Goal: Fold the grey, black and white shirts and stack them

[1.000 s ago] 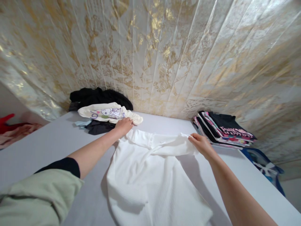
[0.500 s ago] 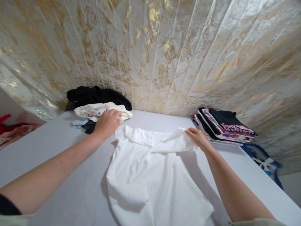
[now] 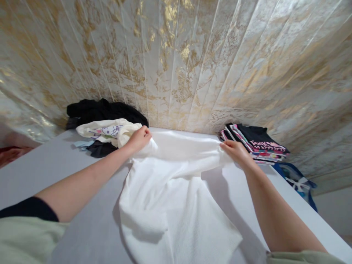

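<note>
A white garment [image 3: 176,205] of finely ribbed cloth lies on the table, its lower part loose and rumpled toward me. Its exact kind does not show. My left hand [image 3: 140,137] is closed on the far left corner of its upper band, close beside the cream printed cloth. At the far right corner, my right hand [image 3: 235,150] pinches the same band between thumb and fingers. Between the two hands the band is pulled wide and nearly straight, lifted a little at the edge.
Back left lies a heap: black clothing [image 3: 104,112], a cream printed cloth [image 3: 101,130] and a dark grey piece [image 3: 100,149]. Folded clothes [image 3: 258,141] are stacked at the back right, beside a blue-edged bag [image 3: 298,183]. A gold-patterned curtain [image 3: 176,66] hangs behind the table [image 3: 90,198].
My left hand has moved right from over the cream cloth and taken hold of the garment's left corner. The band, folded and slack before, is now stretched between both hands.
</note>
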`<state>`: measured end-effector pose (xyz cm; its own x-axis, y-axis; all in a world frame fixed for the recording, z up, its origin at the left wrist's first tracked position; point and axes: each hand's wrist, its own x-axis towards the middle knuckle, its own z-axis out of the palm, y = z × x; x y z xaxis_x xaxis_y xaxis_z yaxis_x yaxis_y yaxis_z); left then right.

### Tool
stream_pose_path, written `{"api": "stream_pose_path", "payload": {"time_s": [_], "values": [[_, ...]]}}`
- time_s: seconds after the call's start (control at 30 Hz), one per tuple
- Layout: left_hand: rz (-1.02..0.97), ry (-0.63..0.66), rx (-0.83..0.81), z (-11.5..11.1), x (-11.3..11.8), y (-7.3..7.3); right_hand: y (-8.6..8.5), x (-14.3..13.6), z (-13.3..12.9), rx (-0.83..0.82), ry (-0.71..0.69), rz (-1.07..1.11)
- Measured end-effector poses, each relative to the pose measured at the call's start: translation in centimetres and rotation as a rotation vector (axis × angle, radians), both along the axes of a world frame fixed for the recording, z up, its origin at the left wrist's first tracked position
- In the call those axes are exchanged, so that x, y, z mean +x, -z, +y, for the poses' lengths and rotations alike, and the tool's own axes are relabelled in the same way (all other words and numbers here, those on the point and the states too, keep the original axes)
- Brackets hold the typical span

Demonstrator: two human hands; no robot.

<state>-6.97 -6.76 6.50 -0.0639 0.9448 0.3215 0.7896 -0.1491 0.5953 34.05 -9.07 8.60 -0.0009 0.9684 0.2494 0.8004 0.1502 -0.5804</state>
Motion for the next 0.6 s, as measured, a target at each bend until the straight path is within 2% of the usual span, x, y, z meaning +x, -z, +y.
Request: {"api": "stream_pose_path", "payload": {"time_s": [0.07,0.1,0.13,0.2,0.27,0.33,0.4,0.5,0.6], "values": [[-0.089,-0.197,0.068,2.7,0.5,-1.8,-1.7,-1.3,2.6,0.146,0.106,-0.023],[-0.106,-0.255,0.117,3.7,0.8,-2.5,-2.4,-2.1,3.7,0.219,0.177,-0.005],[-0.108,-0.29,0.171,4.4,1.1,-2.9,-2.9,-3.0,4.5,0.262,0.198,0.016],[-0.049,-0.265,0.256,4.4,1.7,-3.0,-2.8,-4.9,4.8,0.297,0.178,0.02],[0.054,-0.15,0.283,2.8,2.0,-2.0,-1.3,-6.5,3.0,0.295,0.054,-0.043],[0.133,-0.012,0.254,0.1,1.9,-0.1,1.4,-7.6,-0.3,0.21,-0.083,-0.14],[0.179,0.1,0.192,-2.7,1.4,1.9,4.4,-8.0,-3.9,0.073,-0.164,-0.239],[0.231,0.151,0.075,-5.5,0.5,4.2,7.8,-7.6,-7.7,-0.023,-0.197,-0.338],[0.325,0.147,-0.017,-6.4,0.3,5.4,9.3,-6.8,-8.5,-0.003,-0.124,-0.346]]}}
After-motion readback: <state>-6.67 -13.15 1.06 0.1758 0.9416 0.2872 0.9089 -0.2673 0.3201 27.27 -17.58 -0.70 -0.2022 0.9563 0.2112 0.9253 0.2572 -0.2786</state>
